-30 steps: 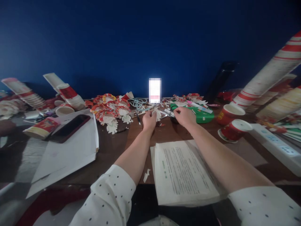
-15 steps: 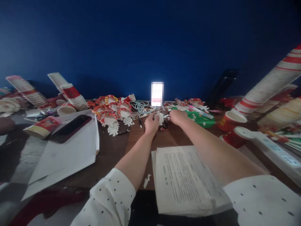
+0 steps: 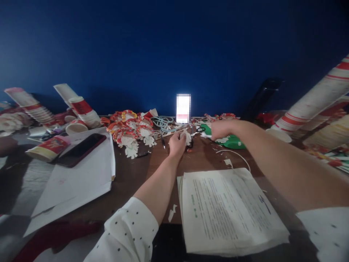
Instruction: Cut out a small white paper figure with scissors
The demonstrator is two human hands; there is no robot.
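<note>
My left hand (image 3: 177, 144) is closed on a small white paper cutout (image 3: 187, 138) with a notched edge, held just above the brown table. Off to its right, my right hand (image 3: 222, 130) is closed with the back of the hand up. The end of a white marker (image 3: 205, 135) sticks out from its fingers toward the left; the rest is hidden by the hand. Between the two hands lie scissors (image 3: 200, 130) with dark handles, their blades pointing at the cutout. A green sheet (image 3: 235, 142) lies under and beyond my right hand.
Red-and-white paper cut pieces (image 3: 131, 127) are heaped left of my hands, near a coiled pale cable (image 3: 163, 123). A phone (image 3: 81, 150) rests on white sheets. Printed papers (image 3: 229, 211) lie in front. Paper cup stacks (image 3: 313, 94) lean at right. A bright blurred screen (image 3: 183, 108) stands behind.
My right hand has let go of the scissors, which now lie on the table, and has moved right, taking the marker from the green sheet. My left hand stays with the cutout.
</note>
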